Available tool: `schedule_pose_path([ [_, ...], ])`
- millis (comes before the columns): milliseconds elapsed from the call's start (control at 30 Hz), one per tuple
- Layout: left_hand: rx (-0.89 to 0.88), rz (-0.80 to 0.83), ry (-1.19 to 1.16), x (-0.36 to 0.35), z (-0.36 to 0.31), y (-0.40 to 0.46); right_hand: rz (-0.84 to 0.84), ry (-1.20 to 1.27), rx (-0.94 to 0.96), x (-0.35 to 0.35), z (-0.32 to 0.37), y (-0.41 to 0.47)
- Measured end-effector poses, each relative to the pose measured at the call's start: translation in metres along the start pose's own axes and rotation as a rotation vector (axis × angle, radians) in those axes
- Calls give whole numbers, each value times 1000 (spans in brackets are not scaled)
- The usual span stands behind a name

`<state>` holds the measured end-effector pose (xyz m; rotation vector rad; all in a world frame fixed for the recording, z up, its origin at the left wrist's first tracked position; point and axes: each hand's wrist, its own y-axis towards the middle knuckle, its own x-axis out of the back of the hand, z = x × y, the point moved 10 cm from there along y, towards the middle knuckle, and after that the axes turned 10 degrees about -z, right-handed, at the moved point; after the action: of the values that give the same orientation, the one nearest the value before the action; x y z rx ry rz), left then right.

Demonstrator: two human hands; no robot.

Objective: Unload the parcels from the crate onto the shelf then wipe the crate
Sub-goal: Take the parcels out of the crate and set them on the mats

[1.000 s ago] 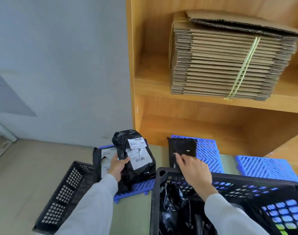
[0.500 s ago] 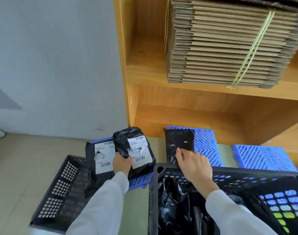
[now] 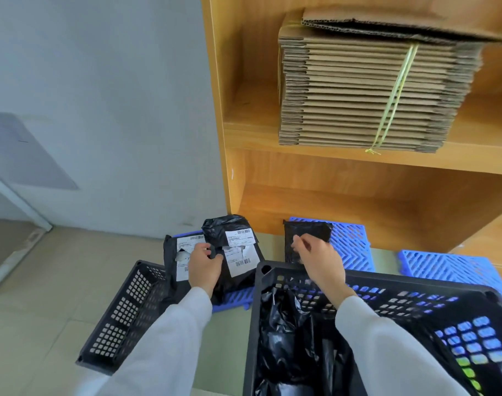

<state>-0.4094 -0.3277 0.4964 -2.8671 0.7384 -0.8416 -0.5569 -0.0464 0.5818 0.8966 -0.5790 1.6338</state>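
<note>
A black plastic crate stands in front of me with black bagged parcels inside. My left hand grips a bulky black parcel with white labels, which stands on a blue pallet beside a flat labelled black parcel. My right hand pinches a small flat black parcel that stands on another blue pallet just beyond the crate's far rim. The wooden shelf rises behind.
A second black crate lies tilted on the floor at the left. A tied bundle of flat cardboard fills the upper shelf. A third blue pallet lies at the right. A grey wall is at the left.
My left hand has shifted its hold on the bulky labelled parcel. My right hand's fingers have closed more on the small parcel's upper part. My view tilted down, then up again.
</note>
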Motion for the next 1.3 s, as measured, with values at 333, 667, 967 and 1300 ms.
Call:
schedule_pose_path([
  [333, -319, 82, -262, 37, -110, -124, -5, 512, 46, 69, -15, -38],
  [667, -379, 338, -54, -32, -100, -241, 187, 577, -22, 103, -99, -92],
  [967, -92, 551, 157, -125, -9, -302, 263, 608, -332, 110, -210, -119],
  [1300, 99, 717, 390, -191, 53, -334, 441, 397, -735, 77, -318, -160],
])
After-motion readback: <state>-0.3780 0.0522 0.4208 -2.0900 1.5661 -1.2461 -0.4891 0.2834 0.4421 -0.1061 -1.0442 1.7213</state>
